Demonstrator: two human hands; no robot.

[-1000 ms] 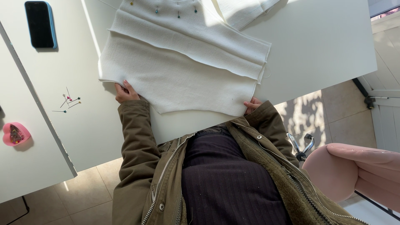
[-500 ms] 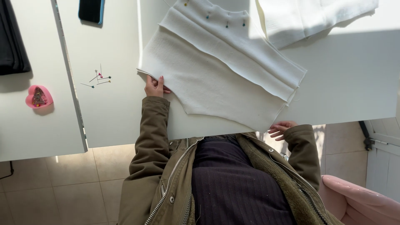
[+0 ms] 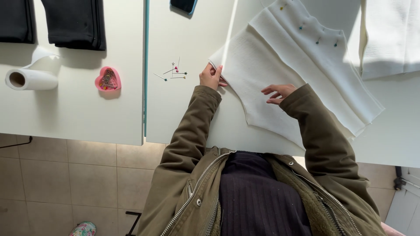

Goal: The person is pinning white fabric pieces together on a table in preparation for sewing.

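Note:
A layered piece of white felt-like fabric (image 3: 288, 65) lies on the white table (image 3: 188, 109), with several coloured pins stuck along its upper fold. My left hand (image 3: 211, 77) pinches the fabric's left corner at the edge. My right hand (image 3: 277, 92) rests flat on top of the fabric near its middle, fingers spread and pointing left. Both arms wear olive-green jacket sleeves.
Loose pins (image 3: 173, 73) lie left of my left hand. A pink heart-shaped pin box (image 3: 108, 79), a white paper roll (image 3: 30, 79) and dark folded cloth (image 3: 74, 22) sit on the left table. More white fabric (image 3: 389, 35) lies at the right; a dark phone (image 3: 183, 5) at the top.
The view has shifted right, so the tables appear further right. My right hand left the fabric's lower edge and moved up onto its surface. My left hand stays on the corner.

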